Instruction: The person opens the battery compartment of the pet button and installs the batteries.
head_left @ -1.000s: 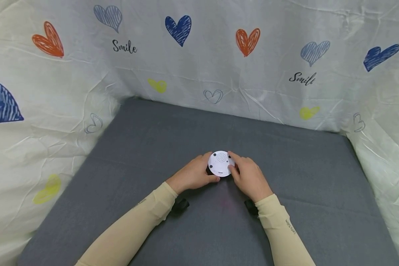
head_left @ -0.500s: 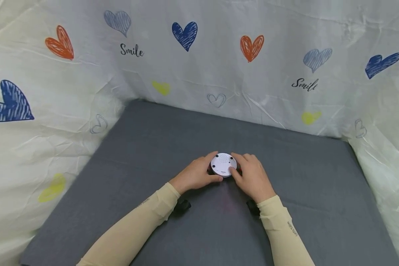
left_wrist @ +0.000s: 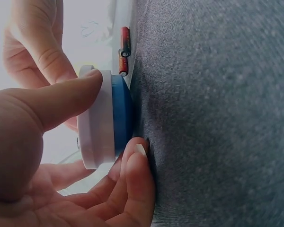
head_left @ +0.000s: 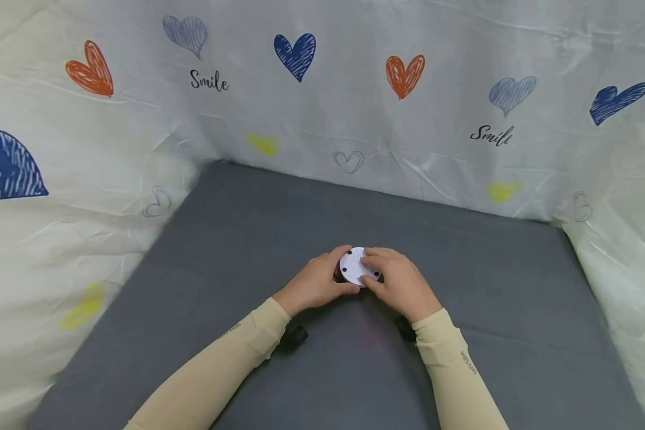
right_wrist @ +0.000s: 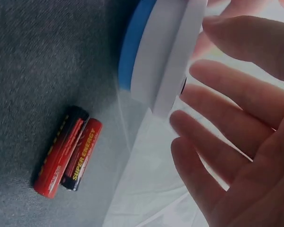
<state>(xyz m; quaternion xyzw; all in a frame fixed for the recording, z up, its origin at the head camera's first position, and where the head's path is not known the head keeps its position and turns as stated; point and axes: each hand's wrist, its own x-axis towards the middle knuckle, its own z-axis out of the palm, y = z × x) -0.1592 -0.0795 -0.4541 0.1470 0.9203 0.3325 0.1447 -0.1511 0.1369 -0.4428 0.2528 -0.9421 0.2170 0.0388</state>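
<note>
Round white-and-blue device (head_left: 356, 267) lay blue side down on the grey padded surface (head_left: 247, 239), near the middle of it and close to the person, with its white underside facing up. That underside showed a patch of small holes and dark round feet.

Left hand (head_left: 316, 283) grasped the device from its left side: in the left wrist view the thumb (left_wrist: 61, 101) pressed on the white rim (left_wrist: 97, 118), and the other fingers (left_wrist: 132, 184) curled under the blue part (left_wrist: 121, 111), touching the grey surface.

Right hand (head_left: 399, 283) lay over the right part of the white face. In the right wrist view its fingers (right_wrist: 222, 104) were nearly straight and spread across the white face (right_wrist: 173, 52); whether they pressed on it could not be determined.

Two red-and-black batteries (right_wrist: 66, 153) lay side by side, touching each other, on the grey surface just beside the device, at the far side of it from the person.

A white cloth with printed hearts (head_left: 403, 74) stood behind and on both sides of the surface.
</note>
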